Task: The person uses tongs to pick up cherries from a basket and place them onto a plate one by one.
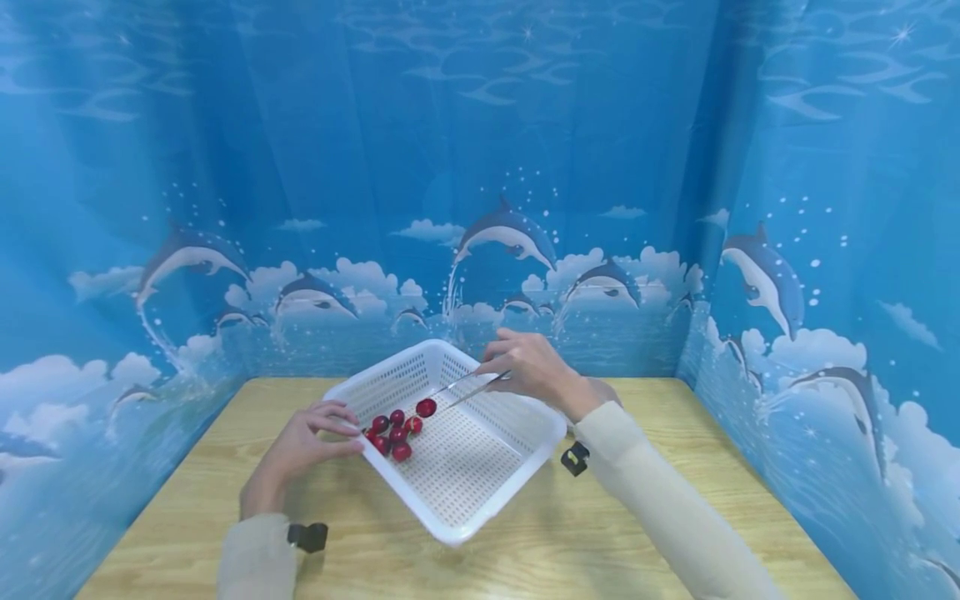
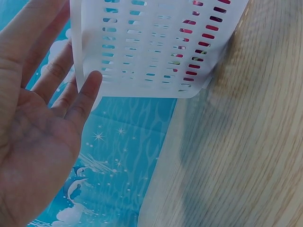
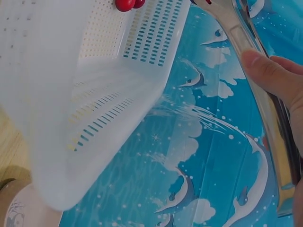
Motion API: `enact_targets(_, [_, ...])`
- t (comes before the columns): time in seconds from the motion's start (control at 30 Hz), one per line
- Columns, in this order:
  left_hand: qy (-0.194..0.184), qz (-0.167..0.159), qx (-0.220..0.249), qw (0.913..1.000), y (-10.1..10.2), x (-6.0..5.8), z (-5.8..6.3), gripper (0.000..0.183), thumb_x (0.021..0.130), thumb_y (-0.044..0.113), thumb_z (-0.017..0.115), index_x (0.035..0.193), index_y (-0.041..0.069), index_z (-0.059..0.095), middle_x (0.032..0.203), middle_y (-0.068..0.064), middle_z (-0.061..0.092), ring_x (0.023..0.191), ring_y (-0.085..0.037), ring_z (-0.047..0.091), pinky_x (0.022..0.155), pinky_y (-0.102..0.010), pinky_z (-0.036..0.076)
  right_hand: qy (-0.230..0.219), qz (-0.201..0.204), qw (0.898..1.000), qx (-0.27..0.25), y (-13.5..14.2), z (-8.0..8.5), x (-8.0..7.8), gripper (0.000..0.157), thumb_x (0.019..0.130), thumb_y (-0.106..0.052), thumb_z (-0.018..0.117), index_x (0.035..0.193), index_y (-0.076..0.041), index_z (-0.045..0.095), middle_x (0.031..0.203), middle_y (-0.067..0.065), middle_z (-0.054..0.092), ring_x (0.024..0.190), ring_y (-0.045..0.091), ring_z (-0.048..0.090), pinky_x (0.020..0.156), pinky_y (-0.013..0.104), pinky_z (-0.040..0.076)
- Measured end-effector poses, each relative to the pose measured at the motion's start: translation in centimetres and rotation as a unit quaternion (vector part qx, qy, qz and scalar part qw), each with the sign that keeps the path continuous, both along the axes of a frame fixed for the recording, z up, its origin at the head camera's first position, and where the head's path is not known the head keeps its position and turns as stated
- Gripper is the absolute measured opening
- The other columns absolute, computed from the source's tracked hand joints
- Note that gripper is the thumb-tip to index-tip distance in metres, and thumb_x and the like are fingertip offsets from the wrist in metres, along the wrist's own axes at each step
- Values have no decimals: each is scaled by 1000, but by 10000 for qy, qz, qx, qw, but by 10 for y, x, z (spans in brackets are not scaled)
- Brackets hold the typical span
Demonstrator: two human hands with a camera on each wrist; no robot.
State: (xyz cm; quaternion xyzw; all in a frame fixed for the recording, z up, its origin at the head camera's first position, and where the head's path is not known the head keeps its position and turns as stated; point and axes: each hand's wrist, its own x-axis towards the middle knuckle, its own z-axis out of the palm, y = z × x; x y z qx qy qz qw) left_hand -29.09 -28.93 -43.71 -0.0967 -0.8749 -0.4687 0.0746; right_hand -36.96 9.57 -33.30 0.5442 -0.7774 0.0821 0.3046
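Note:
A white perforated plastic basket [image 1: 465, 500] stands cornerwise on the table, with several dark red cherries [image 1: 397, 435] bunched at its left side. My left hand [image 1: 318, 437] holds the basket's left rim; in the left wrist view its little finger lies against the outer wall. Above the basket, my right hand [image 1: 528, 367] grips metal tongs [image 3: 255, 90] partway along the arms. The tongs reach down to the left, and one cherry [image 1: 426, 407] is between their tips, over the basket floor and just right of the others.
A pale bowl [image 3: 31, 208] with a printed pattern shows beside the basket in the right wrist view, mostly hidden from the head view. The wooden table [image 1: 600, 533] is bounded by a blue dolphin-print curtain [image 1: 480, 167] at the back and sides.

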Motion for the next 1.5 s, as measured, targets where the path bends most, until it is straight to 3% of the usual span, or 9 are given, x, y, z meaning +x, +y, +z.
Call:
enact_targets(0.67, [62, -8, -158, 9999, 2, 1, 2, 27, 76, 21, 91, 97, 5, 81, 123, -16, 73, 132, -40, 52, 114, -69, 39, 325, 50, 9988, -353, 40, 5, 2, 23, 74, -25, 91, 95, -21, 83, 91, -2, 78, 76, 11, 59, 56, 15, 43])
enact_targets(1.13, [-30, 25, -163, 9999, 1, 0, 0, 28, 76, 23, 92, 96, 7, 81, 124, -16, 72, 135, -42, 50, 115, -72, 35, 184, -32, 9983, -558, 65, 2, -1, 25, 72, -18, 92, 96, -18, 83, 89, -1, 77, 76, 12, 61, 59, 17, 50])
enact_targets(1.5, [-103, 41, -203, 9997, 1, 1, 2, 31, 77, 26, 91, 98, 6, 81, 127, -17, 71, 137, -43, 48, 115, -73, 34, 25, -442, 9973, -584, 86, 2, -1, 26, 72, -17, 94, 95, -18, 83, 90, -2, 77, 77, 10, 60, 57, 15, 48])
